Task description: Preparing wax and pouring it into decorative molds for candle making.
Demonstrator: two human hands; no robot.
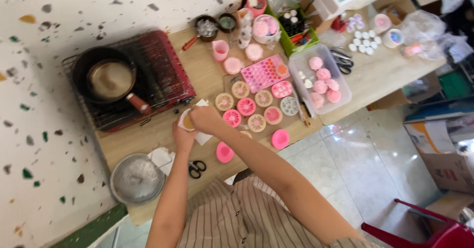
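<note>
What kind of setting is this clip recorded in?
Most likely a small home craft bench for casting soap or candles. Pink flower moulds fill the wooden table, a pan sits on a portable stove, and a clear tub holds finished pink pieces. Both hands hold a small round mould.

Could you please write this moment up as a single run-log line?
left hand: holds small round mould | right hand: on mould top | near: scissors, pink moulds, pan
</note>
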